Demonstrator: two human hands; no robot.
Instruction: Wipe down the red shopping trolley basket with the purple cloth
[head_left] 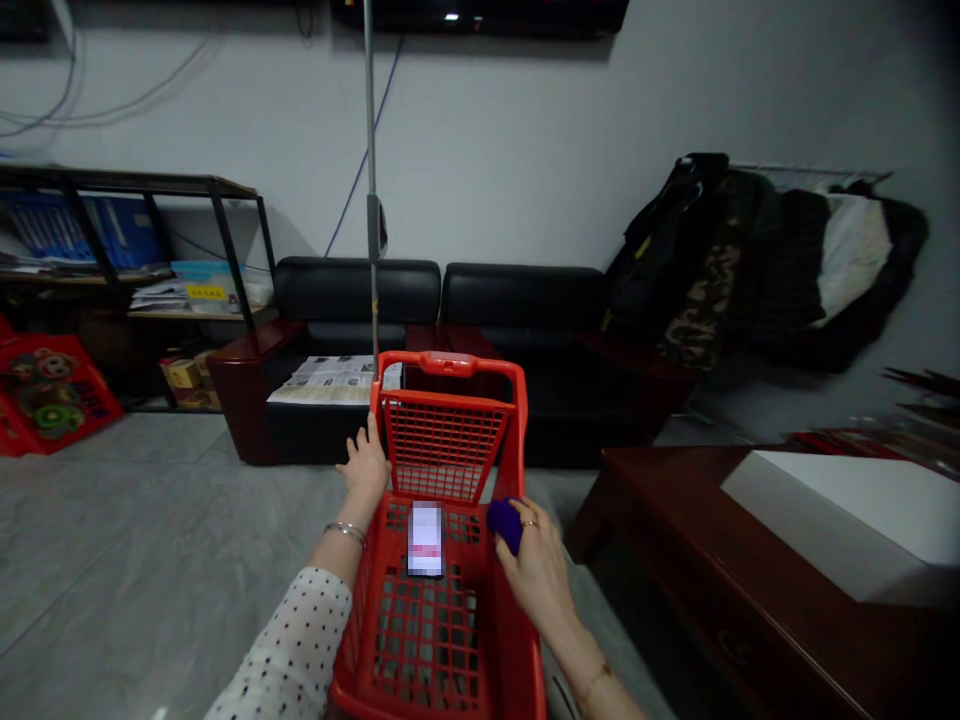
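Note:
A red plastic shopping cart (450, 420) stands right in front of me. My left hand (365, 465) grips its left upright rail, fingers curled round it. My right hand (536, 565) is at the cart's right rim, closed on a small dark blue object (504, 522) whose kind I cannot make out. A phone (425, 538) with a lit screen lies flat on the cart's mesh floor between my hands.
A black sofa (465, 300) with a newspaper (330, 380) on it stands ahead. A metal pole (370, 180) rises by the cart. A dark wooden table (697, 560) with a white board is at right. Shelves (135, 250) at left, coats (750, 260) piled at right.

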